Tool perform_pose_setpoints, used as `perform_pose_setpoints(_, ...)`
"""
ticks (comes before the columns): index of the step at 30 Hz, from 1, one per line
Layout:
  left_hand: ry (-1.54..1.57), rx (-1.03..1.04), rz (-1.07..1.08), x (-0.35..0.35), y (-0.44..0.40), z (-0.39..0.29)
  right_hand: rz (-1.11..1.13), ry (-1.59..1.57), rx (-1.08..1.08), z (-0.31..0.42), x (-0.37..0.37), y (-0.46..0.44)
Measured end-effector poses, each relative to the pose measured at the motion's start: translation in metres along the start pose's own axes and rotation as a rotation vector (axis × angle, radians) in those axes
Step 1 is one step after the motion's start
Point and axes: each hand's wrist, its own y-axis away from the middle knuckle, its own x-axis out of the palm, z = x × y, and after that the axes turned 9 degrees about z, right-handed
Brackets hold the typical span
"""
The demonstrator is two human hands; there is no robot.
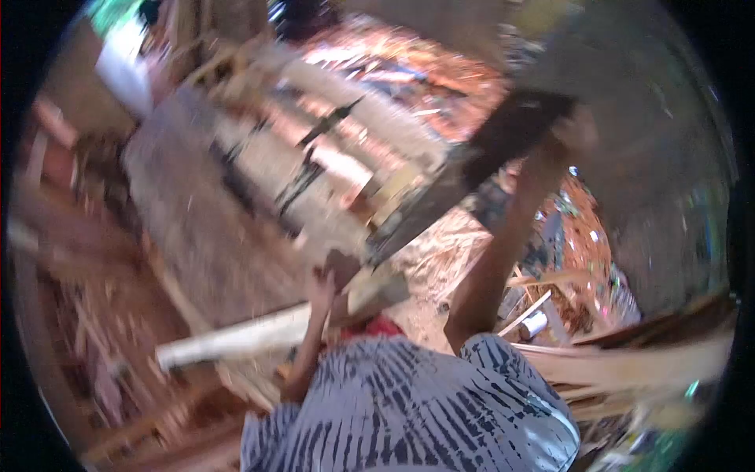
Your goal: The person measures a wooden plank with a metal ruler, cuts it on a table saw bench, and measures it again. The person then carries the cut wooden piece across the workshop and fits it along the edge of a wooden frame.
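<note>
My right hand (576,134), blurred, is stretched out at the upper right, at the end of a long dark board (480,165) that slants down to the left. Its fingers are smeared by motion. Near the bottom centre my left hand (324,287) is at a small brown piece (343,267), close to the board's lower end; its fingers look bent, and what they grip is too blurred to tell. A pale wooden strip (236,340) lies just below and left of my left hand.
A wide wooden workbench (204,212) with dark metal parts (326,126) fills the upper left. Wood shavings (448,244) and scraps cover the ground. Long planks (629,366) lie at the lower right, and more timber (71,259) is at the left.
</note>
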Motion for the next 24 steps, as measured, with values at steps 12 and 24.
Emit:
perform_pose_setpoints(12,-0.152,-0.568,-0.327,0.012,-0.119,0.006,0.803,-0.403,0.962,-0.16,0.315,0.245)
perform_pose_setpoints(24,-0.344,-0.509,-0.268,0.004,-0.143,0.03,1.241,0.236,0.685,-0.279,0.428,0.24)
